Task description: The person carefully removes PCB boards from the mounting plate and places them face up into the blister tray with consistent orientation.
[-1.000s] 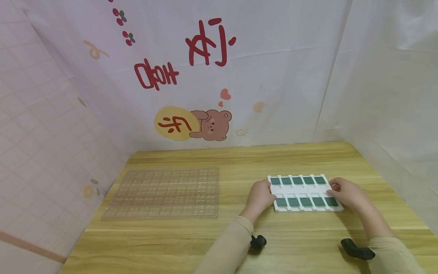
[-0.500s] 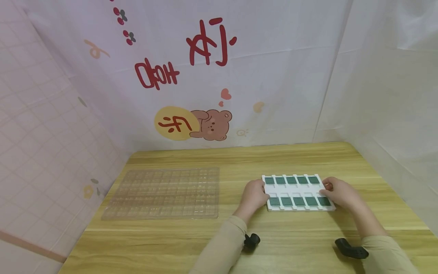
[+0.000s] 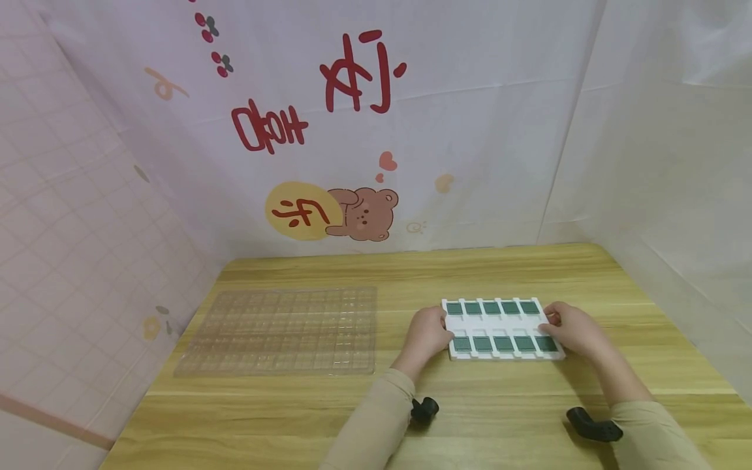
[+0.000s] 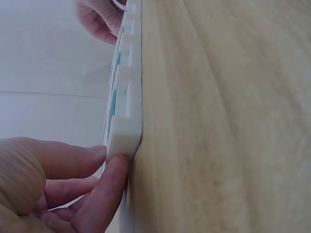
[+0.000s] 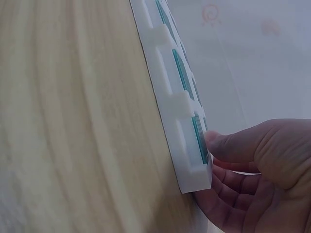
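A white foam tray (image 3: 493, 325) with two rows of green rectangular pieces (image 3: 503, 344) in its slots is held at both short ends, at the right of the table. My left hand (image 3: 424, 336) pinches its left end; in the left wrist view the thumb is at the upper edge and a finger lies against the end and underside. My right hand (image 3: 572, 326) grips the right end, and the right wrist view has its thumb on the upper edge (image 5: 211, 138) with fingers curled beneath. Whether the tray touches the tabletop is hard to tell.
A clear plastic tray (image 3: 282, 333) with many small compartments lies flat on the left of the wooden table (image 3: 282, 418). White printed cloth (image 3: 470, 130) hangs behind the table and along both sides. A black wrist mount (image 3: 593, 425) is on each forearm.
Both hands have moved left together, carrying the white foam tray with them. Their hold on its ends looks the same. The clear plastic tray has stayed put.
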### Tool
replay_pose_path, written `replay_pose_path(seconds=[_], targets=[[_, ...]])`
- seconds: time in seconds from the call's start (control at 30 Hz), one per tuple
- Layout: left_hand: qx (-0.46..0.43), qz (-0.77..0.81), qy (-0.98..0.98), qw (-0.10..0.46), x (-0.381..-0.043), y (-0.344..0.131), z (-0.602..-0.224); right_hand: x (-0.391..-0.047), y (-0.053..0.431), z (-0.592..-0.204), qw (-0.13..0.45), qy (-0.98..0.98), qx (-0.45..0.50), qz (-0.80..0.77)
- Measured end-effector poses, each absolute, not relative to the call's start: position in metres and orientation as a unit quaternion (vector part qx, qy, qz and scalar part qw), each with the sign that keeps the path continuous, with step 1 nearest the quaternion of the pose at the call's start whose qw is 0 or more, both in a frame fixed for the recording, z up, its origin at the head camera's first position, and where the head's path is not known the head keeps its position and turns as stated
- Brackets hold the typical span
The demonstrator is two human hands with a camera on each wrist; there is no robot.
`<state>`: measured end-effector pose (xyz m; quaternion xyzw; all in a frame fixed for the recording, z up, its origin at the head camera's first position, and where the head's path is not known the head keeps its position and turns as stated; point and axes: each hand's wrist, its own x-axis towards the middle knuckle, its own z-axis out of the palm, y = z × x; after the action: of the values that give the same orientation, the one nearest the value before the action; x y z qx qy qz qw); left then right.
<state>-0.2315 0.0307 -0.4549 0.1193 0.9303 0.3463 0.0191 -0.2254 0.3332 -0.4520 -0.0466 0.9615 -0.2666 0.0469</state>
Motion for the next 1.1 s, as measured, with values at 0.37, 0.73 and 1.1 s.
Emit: replay_pose_path(seconds=[0.37,0.73,1.1], targets=[[0.122,0.345,0.931,0.024,-0.235,0.018,-0.453,-0.228,0.32,-0.453,0.047,0.961,-0.05,-0.267],[0.123,0.359,0.925,0.024,-0.237,0.004,-0.453,-0.231,0.308,-0.454,0.039,0.962,-0.061,-0.264],[0.118,0.353,0.928,0.026,-0.236,-0.009,-0.453,-0.233,0.296,-0.456,0.035,0.961,-0.072,-0.263]])
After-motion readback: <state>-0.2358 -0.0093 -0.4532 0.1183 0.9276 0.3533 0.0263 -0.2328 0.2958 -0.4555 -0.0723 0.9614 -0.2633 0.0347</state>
